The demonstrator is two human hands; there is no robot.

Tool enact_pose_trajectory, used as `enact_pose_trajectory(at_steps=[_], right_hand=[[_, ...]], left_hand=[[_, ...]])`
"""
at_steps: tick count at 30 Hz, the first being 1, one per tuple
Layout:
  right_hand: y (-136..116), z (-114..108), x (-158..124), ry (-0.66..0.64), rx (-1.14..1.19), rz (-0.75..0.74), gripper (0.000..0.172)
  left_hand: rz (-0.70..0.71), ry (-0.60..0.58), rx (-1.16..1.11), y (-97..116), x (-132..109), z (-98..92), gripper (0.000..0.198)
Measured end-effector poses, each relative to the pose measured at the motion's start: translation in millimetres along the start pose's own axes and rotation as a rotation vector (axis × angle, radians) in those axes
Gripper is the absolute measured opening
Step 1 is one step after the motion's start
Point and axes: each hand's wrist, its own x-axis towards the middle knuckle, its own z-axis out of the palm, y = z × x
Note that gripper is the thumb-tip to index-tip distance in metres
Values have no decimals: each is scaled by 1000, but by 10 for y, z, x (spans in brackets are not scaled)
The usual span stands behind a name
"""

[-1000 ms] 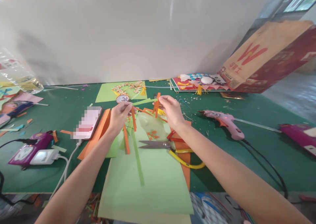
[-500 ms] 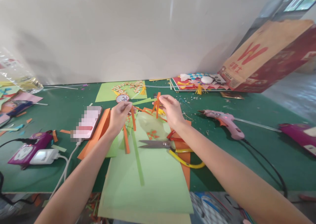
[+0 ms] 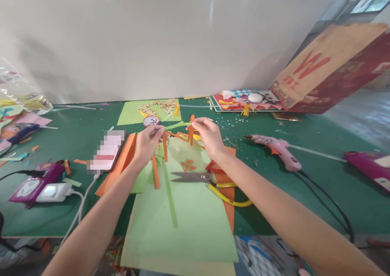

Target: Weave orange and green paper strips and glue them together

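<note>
My left hand [image 3: 148, 143] is pinched on paper strips, with an orange strip [image 3: 165, 148] hanging below its fingertips. Facing it, my right hand [image 3: 209, 136] pinches another upright orange strip [image 3: 191, 134]. A light green strip [image 3: 177, 125] spans between the two hands. Below them, scissors [image 3: 190, 177] with yellow and red handles lie on green paper sheets [image 3: 183, 227], blades pointing left. Another orange strip [image 3: 156, 172] and a long green strip [image 3: 170, 199] lie or hang nearby; their upper ends are hard to make out.
On the left are a phone [image 3: 108, 152] with a cable and a purple power strip [image 3: 42, 182]. A pink glue gun [image 3: 278, 148] lies right. A paper bag [image 3: 317, 71] and woven paper pieces [image 3: 158, 107] are at the back, before a pale panel [image 3: 152, 44].
My right hand has shifted slightly left, toward my left hand, with its orange strip. The green strip between the hands now bows a little more. My left hand is nearly unmoved.
</note>
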Motion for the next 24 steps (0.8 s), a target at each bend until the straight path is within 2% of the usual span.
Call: enact_pose_trajectory(at_steps=[4, 10, 16, 24], right_hand=[[-20, 6, -26, -56, -19, -39, 15], [-50, 19, -60, -137, -79, -53, 23], [-33, 15, -66, -178, -119, -101, 20], [-27, 20, -78, -161, -93, -67, 40]], left_hand=[[-2, -9, -15, 7, -3, -7, 19], [-14, -17, -33, 24, -4, -11, 21], [-64, -37, -62, 50, -11, -10, 26], [-91, -44, -93, 72, -13, -13, 28]])
